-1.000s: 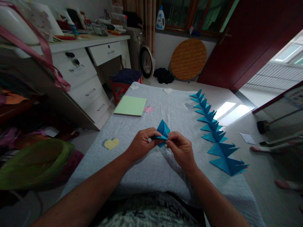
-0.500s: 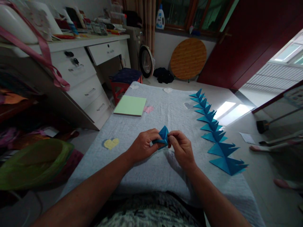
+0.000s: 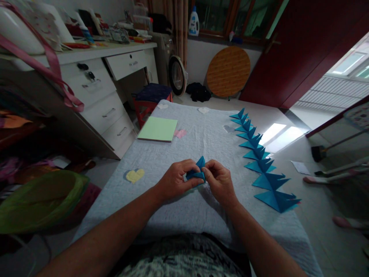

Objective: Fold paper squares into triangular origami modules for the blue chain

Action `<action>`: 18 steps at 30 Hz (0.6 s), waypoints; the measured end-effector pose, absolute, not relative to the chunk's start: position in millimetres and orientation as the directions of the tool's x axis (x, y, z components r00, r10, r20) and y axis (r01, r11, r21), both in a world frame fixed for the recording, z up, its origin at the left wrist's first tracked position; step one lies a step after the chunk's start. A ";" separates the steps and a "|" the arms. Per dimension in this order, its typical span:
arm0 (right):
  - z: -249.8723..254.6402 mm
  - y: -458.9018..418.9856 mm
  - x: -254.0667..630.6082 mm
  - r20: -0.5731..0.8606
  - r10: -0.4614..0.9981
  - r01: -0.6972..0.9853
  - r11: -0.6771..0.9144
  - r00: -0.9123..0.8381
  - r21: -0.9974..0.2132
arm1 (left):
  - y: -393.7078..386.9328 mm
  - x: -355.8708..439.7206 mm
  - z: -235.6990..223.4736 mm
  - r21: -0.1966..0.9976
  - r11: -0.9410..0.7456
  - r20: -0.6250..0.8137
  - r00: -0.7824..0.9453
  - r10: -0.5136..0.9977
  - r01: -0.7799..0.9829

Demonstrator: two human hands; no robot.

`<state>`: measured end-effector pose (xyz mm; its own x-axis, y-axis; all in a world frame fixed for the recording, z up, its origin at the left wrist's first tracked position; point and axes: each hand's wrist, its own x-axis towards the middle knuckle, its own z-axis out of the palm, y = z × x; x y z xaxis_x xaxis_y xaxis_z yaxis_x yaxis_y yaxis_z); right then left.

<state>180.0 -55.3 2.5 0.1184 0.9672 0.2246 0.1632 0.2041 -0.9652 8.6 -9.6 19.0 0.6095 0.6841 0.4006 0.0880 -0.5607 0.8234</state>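
Over the middle of the cloth-covered table, a small piece of folded blue paper is held between both hands. My left hand pinches it from the left, thumb below and fingers above. On its right edge the thumb and fingertips of my right hand are closed. Part of the paper is hidden behind the fingers. Along the table's right side runs a row of several blue origami cranes, their wings pointing left. A stack of pale green square paper lies at the far left of the table.
Left of the table stands a white desk with drawers, with a bin lined in green nearer me. Behind the table are a red stool with a dark seat and a washing machine with its round door ajar.
The folded blue paper has been turned and tipped lower in my hands, so less of its upper point shows. My right fingertips have shifted slightly along its right edge.
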 end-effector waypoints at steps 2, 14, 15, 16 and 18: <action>1.6 -55.5 179.5 0.244 0.962 0.196 0.218 0.122 -0.956 | -10.2 9.7 19.0 0.836 -0.542 0.395 0.592 0.703 0.087; -3.9 -53.6 177.9 0.269 0.958 0.165 0.250 0.104 -0.954 | -8.3 9.4 16.0 0.846 -0.516 0.383 0.520 0.764 0.135; -3.3 -53.8 177.8 0.284 0.951 0.164 0.263 0.123 -0.951 | -8.0 9.5 15.5 0.843 -0.520 0.387 0.517 0.763 0.137; -2.0 -54.3 177.7 0.306 0.942 0.169 0.282 0.138 -0.944 | -7.8 9.8 15.0 0.838 -0.527 0.392 0.515 0.762 0.140; 1.9 -56.2 177.6 0.373 0.917 0.205 0.342 0.138 -0.917 | -7.6 10.3 14.3 0.827 -0.542 0.404 0.511 0.758 0.150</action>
